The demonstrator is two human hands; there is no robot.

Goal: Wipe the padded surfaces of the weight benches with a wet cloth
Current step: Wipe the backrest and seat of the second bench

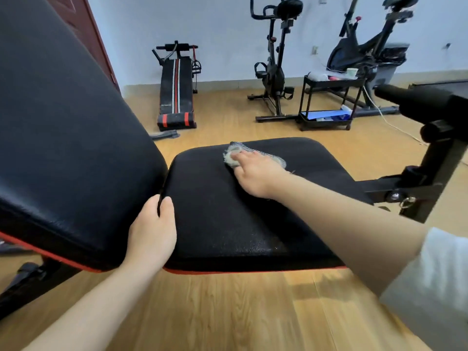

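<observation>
We are pressing the bunched grey knit cloth against the seat pad near its far edge with our right hand, fingers close together on it; our left hand is resting at the near left corner, fingers relaxed. The grained black vinyl is glistening damp nearside, so we are judging this seat mostly wiped, backrest pad likely remaining.

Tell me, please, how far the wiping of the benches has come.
Done: the near part of the seat pad shows a wet sheen. In hand: the right hand presses the cloth on its far part, the left hand rests at the gap. Left: seemingly the back pad and the sit-up bench by the wall.
</observation>
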